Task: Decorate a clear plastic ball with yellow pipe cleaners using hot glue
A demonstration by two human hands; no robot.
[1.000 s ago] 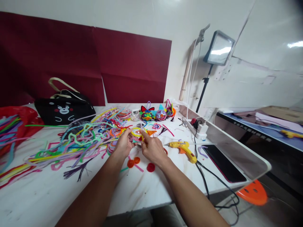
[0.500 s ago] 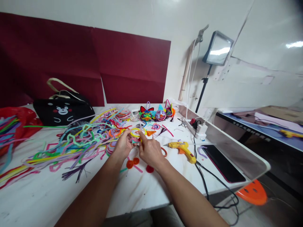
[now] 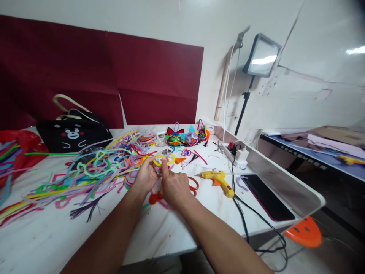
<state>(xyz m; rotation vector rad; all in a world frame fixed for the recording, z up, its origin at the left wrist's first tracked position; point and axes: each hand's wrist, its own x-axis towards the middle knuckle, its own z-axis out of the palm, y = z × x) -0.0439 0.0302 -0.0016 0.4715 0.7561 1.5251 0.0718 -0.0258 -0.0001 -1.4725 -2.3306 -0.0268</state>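
Observation:
A yellow pipe-cleaner ring (image 3: 172,161) is held up between my two hands over the table. My left hand (image 3: 146,176) is closed, its fingertips pinching the ring's left side. My right hand (image 3: 176,187) has its index fingertip on the ring's near edge, with the other fingers curled in; its thumb is hidden. Below my hands, orange pom-poms (image 3: 153,199) lie on the white tabletop, partly covered by my right hand. Orange scissor handles (image 3: 194,182) show just right of my right hand. An orange cone-shaped piece (image 3: 179,161) lies behind the ring.
Tangled pipe cleaners (image 3: 94,167) spread across the left. A black bag (image 3: 74,133) stands behind them. Decorated balls (image 3: 191,137) sit at the back. To the right are a yellow glue gun (image 3: 215,177) with its cord, a power strip (image 3: 241,158) and a black phone (image 3: 269,198).
My right hand has shifted slightly left and nearer, its index finger still at the yellow ring. It now covers the red pom-pom and uncovers more of the scissor handles. The view has shifted slightly.

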